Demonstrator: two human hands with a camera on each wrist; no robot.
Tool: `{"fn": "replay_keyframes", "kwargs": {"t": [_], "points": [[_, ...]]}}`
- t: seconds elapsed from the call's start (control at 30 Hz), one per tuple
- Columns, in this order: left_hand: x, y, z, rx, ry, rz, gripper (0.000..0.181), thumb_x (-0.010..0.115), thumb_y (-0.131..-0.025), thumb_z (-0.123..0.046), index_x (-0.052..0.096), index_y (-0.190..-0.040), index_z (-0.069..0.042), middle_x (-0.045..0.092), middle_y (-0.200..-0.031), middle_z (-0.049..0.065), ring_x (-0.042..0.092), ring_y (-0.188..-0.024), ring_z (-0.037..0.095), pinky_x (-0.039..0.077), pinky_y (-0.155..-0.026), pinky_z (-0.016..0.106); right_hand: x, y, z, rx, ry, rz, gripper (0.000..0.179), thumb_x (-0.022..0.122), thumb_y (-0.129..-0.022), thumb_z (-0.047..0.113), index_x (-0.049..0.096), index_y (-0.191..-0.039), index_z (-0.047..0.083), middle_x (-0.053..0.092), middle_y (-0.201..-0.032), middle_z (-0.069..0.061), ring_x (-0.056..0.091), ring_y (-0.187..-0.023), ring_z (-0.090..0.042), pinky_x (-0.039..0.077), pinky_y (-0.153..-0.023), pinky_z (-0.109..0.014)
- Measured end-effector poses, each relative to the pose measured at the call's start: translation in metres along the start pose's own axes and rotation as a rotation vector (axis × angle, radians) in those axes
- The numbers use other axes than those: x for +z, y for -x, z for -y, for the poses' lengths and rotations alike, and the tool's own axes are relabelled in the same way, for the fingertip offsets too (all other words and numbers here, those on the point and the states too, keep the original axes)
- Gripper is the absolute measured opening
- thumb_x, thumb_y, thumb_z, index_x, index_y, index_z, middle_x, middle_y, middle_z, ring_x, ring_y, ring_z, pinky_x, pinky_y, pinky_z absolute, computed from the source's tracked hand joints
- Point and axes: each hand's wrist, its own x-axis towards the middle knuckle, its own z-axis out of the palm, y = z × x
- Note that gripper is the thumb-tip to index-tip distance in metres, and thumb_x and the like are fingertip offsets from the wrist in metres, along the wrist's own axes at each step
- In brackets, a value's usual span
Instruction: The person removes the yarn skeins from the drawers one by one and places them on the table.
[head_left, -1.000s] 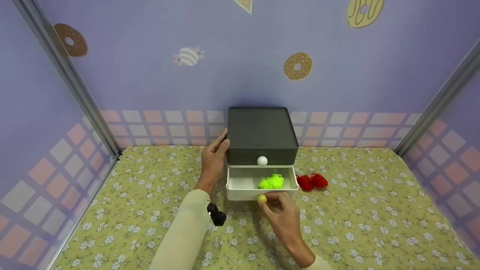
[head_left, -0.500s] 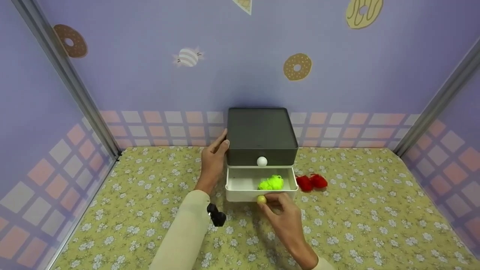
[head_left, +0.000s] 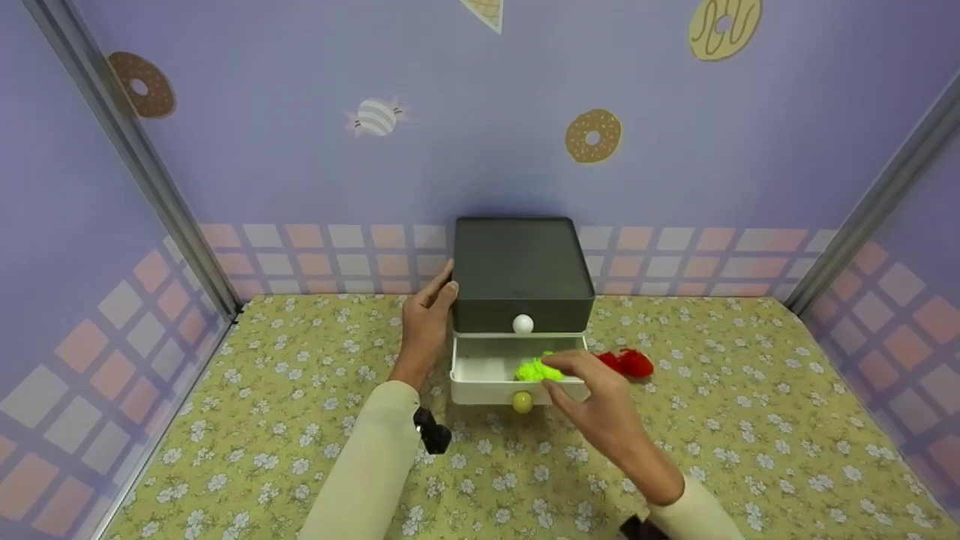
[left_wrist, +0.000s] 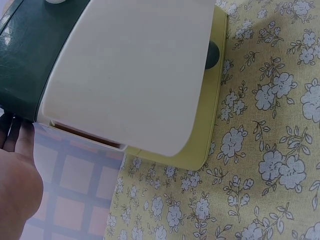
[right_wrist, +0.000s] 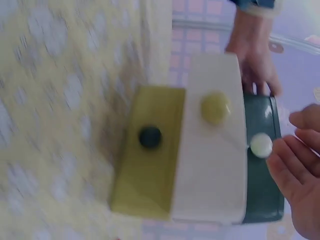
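Booth with purple walls, doughnut and candy prints, pink-and-white squares along the bottom. Floral cloth on the tabletop. Small drawer box near the back wall: dark top section with white knob, white drawer pulled out below it, yellow knob on its front. Wrist views show a yellow bottom drawer, dark knob. Green fluff sits in the white drawer, right of centre, by the front wall.

Left hand: grip laid along the box's left side, fingers extended, not wrapped round anything. Right hand: at the drawer's front right, thumb and index apart beside the green fluff; can't tell if they touch it. Grip isn't clamped. Red fluff on the tabletop right of the drawer, partly hidden behind right hand. Right wrist view blurred.
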Motion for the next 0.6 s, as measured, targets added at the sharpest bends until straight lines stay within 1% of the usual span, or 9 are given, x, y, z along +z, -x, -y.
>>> {"fn": "replay_keyframes", "kwargs": {"t": [0.07, 0.13, 0.2, 0.3, 0.37, 0.43, 0.47, 0.5, 0.6], "points": [[0.0, 0.0, 0.001, -0.002, 0.0, -0.007, 0.046, 0.057, -0.113, -0.03, 0.053, -0.159, -0.026, 0.042, -0.167, -0.001, 0.043, -0.068, 0.01, 0.04, -0.077, 0.034, -0.004, -0.007, -0.008, -0.024, 0.012, 0.034, 0.039, 0.088, -0.079, -0.012, 0.077, -0.113, 0.001, 0.076, -0.111, -0.006, 0.073, -0.098, -0.024, 0.061, -0.082, -0.039], [-0.001, 0.0, 0.001, -0.001, 0.003, -0.012, 0.046, 0.057, -0.113, -0.029, 0.053, -0.159, -0.024, 0.041, -0.167, 0.002, 0.049, -0.082, 0.01, 0.041, -0.083, 0.035, -0.006, -0.013, -0.014, -0.023, 0.016, 0.072, 0.037, 0.088, -0.08, -0.011, 0.077, -0.113, 0.002, 0.076, -0.111, -0.006, 0.074, -0.098, -0.024, 0.061, -0.081, -0.041], [-0.001, 0.0, 0.001, -0.001, 0.005, -0.015, 0.046, 0.057, -0.113, -0.029, 0.053, -0.159, -0.024, 0.04, -0.168, 0.005, 0.053, -0.104, 0.009, 0.04, -0.09, 0.035, -0.009, -0.017, -0.02, 0.001, 0.005, 0.117, 0.035, 0.088, -0.082, -0.009, 0.077, -0.113, 0.004, 0.076, -0.111, -0.006, 0.074, -0.099, -0.024, 0.061, -0.082, -0.044], [-0.001, 0.0, 0.0, -0.004, 0.005, -0.015, 0.046, 0.057, -0.113, -0.029, 0.053, -0.159, -0.024, 0.04, -0.168, 0.003, 0.053, -0.102, 0.018, 0.04, -0.091, 0.037, -0.012, -0.021, -0.026, 0.046, -0.031, 0.189, 0.034, 0.087, -0.084, -0.007, 0.077, -0.114, 0.006, 0.076, -0.112, -0.005, 0.073, -0.1, -0.027, 0.061, -0.083, -0.048], [0.0, 0.0, 0.0, -0.003, 0.005, -0.015, 0.046, 0.057, -0.113, -0.029, 0.054, -0.159, -0.025, 0.041, -0.167, 0.001, 0.055, -0.121, 0.016, 0.04, -0.092, 0.037, -0.014, -0.024, -0.028, 0.079, -0.059, 0.236, 0.033, 0.086, -0.086, -0.006, 0.077, -0.115, 0.007, 0.075, -0.112, -0.006, 0.073, -0.1, -0.03, 0.06, -0.085, -0.05], [0.0, 0.0, -0.001, -0.001, 0.009, -0.012, 0.046, 0.058, -0.113, -0.029, 0.054, -0.158, -0.025, 0.042, -0.166, -0.001, 0.054, -0.132, 0.018, 0.039, -0.093, 0.038, -0.017, -0.027, -0.03, 0.113, -0.077, 0.283, 0.032, 0.085, -0.087, -0.005, 0.077, -0.117, 0.007, 0.074, -0.114, -0.006, 0.072, -0.101, -0.032, 0.06, -0.086, -0.051], [0.0, 0.0, -0.001, 0.0, 0.011, -0.008, 0.046, 0.058, -0.113, -0.03, 0.054, -0.159, -0.025, 0.042, -0.166, -0.001, 0.045, -0.144, 0.015, 0.038, -0.096, 0.038, -0.018, -0.028, -0.031, 0.129, -0.082, 0.305, 0.032, 0.085, -0.088, -0.004, 0.077, -0.118, 0.007, 0.074, -0.114, -0.007, 0.072, -0.101, -0.033, 0.059, -0.087, -0.051], [0.0, 0.0, -0.001, 0.001, 0.011, -0.006, 0.046, 0.058, -0.113, -0.03, 0.054, -0.159, -0.025, 0.042, -0.166, -0.001, 0.038, -0.15, 0.014, 0.038, -0.097, 0.038, -0.018, -0.03, -0.031, 0.144, -0.087, 0.327, 0.032, 0.084, -0.089, -0.003, 0.077, -0.118, 0.007, 0.074, -0.115, -0.008, 0.072, -0.102, -0.033, 0.059, -0.088, -0.052], [0.0, 0.0, -0.001, -0.007, 0.004, -0.005, 0.046, 0.058, -0.113, -0.031, 0.054, -0.158, -0.027, 0.042, -0.166, -0.002, 0.039, -0.15, 0.014, 0.038, -0.097, 0.038, -0.019, -0.033, -0.034, 0.166, -0.081, 0.397, 0.031, 0.083, -0.092, 0.0, 0.077, -0.122, 0.006, 0.073, -0.117, -0.01, 0.072, -0.104, -0.034, 0.059, -0.089, -0.052]]}}
